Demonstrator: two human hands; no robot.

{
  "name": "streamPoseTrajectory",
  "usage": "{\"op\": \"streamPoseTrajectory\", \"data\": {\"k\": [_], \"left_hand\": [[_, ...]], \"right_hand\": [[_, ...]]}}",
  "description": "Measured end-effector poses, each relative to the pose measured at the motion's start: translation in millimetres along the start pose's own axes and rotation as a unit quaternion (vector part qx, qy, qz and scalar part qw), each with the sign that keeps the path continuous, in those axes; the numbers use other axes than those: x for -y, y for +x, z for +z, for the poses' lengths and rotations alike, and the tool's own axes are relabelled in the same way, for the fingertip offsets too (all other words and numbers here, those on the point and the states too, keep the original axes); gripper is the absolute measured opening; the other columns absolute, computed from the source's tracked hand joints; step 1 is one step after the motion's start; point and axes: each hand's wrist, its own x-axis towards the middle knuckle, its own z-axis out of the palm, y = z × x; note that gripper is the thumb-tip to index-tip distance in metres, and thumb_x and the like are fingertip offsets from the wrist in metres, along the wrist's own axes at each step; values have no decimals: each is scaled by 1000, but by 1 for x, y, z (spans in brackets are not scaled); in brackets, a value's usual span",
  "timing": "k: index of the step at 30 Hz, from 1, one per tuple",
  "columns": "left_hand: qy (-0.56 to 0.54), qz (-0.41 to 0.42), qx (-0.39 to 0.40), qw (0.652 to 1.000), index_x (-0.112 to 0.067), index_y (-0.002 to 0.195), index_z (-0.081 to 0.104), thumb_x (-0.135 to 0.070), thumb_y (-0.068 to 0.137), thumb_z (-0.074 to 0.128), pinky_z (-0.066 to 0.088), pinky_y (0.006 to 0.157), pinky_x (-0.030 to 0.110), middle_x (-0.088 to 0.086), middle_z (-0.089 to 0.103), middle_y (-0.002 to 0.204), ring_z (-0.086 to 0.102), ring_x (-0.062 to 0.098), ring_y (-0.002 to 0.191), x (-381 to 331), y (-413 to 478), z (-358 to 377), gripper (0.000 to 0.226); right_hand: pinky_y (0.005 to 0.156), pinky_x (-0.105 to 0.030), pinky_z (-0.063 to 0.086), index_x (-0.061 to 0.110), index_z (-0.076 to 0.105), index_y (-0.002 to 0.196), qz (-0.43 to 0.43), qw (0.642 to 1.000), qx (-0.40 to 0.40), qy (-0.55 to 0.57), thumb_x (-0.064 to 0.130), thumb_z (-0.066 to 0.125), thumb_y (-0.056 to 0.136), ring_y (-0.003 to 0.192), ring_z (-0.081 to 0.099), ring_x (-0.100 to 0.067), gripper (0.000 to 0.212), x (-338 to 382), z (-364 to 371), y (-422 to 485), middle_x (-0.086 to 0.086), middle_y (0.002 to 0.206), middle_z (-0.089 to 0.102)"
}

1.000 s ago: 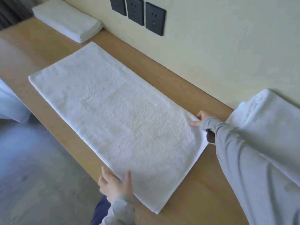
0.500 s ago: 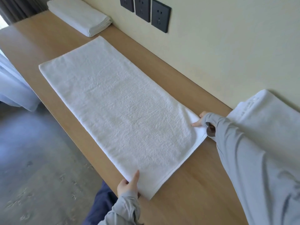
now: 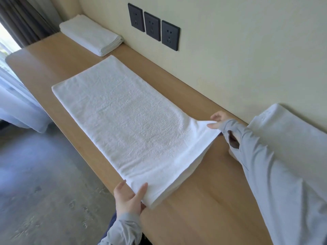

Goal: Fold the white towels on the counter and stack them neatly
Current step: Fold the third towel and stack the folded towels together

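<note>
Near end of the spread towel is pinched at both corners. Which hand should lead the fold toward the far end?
Probably the right hand: it has its corner of the towel lifted off the counter. The left hand grips lower, at the counter edge.

Single head-worn view, looking forward and down along the counter [image 3: 203, 200], close above the hands.
</note>
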Motion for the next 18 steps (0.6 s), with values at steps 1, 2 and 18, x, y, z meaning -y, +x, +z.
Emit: {"op": "streamPoseTrajectory", "data": {"k": [1,2,18], "left_hand": [[-7,28,11,1000,-24,115,54,-11,74,77,58,65,44,4,70,68,67,24,66,-11,-2,-1,49],[-21,47,23,998,-26,103,63,-13,76,76,58,56,37,1,71,62,67,19,58,-22,-3,-2,32],[98,269,59,956,16,68,58,-17,79,73,17,44,20,8,25,64,23,14,52,-197,96,-71,37]], "right_hand": [[83,-32,46,3,54,114,-34,999,-6,38,4,68,82,109,56,-29,35,5,-2,-1,-13,120,56],[81,-30,48,5,57,110,-67,995,-10,73,1,66,82,107,58,-26,30,12,-3,-2,-10,116,58],[86,-28,49,2,68,98,-214,964,-105,115,-2,78,69,86,63,-20,31,192,43,32,-8,95,66]]}}
